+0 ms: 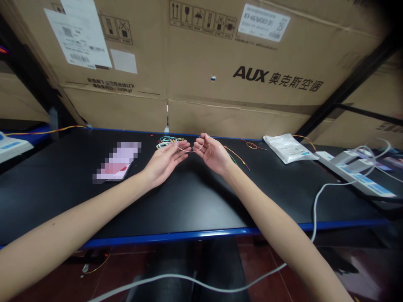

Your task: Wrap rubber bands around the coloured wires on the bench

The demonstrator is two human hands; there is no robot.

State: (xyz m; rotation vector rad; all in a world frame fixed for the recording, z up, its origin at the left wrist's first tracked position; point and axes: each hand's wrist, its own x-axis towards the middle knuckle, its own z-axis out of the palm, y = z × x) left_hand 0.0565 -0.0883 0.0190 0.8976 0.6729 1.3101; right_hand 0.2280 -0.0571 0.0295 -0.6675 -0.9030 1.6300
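Between my two hands a thin pinkish wire [190,152] sags in a shallow curve above the black table. My left hand [166,160] pinches one end of it between thumb and forefinger, the other fingers loosely stretched. The other end is pinched at the fingertips of my right hand [211,152]. Just behind my left hand lies a loose bundle of coloured wires [170,140]. Past my right wrist, a few yellow, red and green wires [236,155] rest on the table, partly hidden by the hand.
A phone [118,161], blurred out, lies left on the black table [176,205]. To the right are a white plastic packet [286,147] and a power strip [355,174] with a white cable [315,205] hanging over the edge. A large cardboard box [201,54] stands behind.
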